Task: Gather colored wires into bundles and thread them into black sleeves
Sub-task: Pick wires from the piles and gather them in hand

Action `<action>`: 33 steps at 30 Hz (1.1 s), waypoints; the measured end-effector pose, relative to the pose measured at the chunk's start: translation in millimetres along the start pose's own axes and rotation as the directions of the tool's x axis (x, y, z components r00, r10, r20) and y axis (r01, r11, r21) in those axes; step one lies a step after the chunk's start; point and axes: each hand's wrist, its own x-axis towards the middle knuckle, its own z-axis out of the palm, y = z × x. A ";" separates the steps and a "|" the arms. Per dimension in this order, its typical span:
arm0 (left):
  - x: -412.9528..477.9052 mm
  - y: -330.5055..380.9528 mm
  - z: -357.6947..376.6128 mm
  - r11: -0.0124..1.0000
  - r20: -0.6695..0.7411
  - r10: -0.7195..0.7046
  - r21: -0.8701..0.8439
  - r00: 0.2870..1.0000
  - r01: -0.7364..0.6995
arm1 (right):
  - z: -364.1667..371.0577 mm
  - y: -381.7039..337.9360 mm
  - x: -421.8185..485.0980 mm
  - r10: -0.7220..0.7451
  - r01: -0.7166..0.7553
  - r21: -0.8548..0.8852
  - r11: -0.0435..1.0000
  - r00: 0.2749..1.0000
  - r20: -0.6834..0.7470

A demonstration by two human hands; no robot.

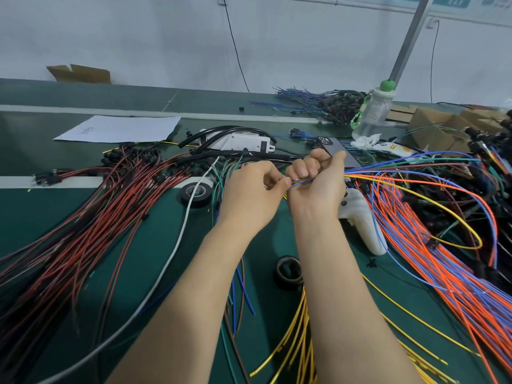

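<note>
My right hand [315, 184] grips a thin bundle of colored wires [393, 169], blue, yellow, green and brown, that fans out to the right over the table. My left hand [250, 191] meets it thumb to thumb and pinches the same bundle's end [297, 182] between the hands. A black sleeve [266, 156] lies just behind my hands, with green and other wires [225, 173] coming out to its left. Whether the bundle enters the sleeve is hidden by my fingers.
Red-and-black leads [91, 217] cover the left of the green table [155, 245]. Orange and blue wires [432, 259] pile up on the right, yellow wires [296, 342] near the front. Two black tape rolls [195, 193] [288, 271], a white tool [363, 223], a phone [340, 151] and a bottle [374, 112] sit around.
</note>
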 end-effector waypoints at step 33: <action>5.0 6.8 -14.2 0.486 0.253 -0.324 -0.783 0.912 0.390 | 1.0 -1.6 0.7 0.112 -0.114 0.078 0.990 0.993 0.037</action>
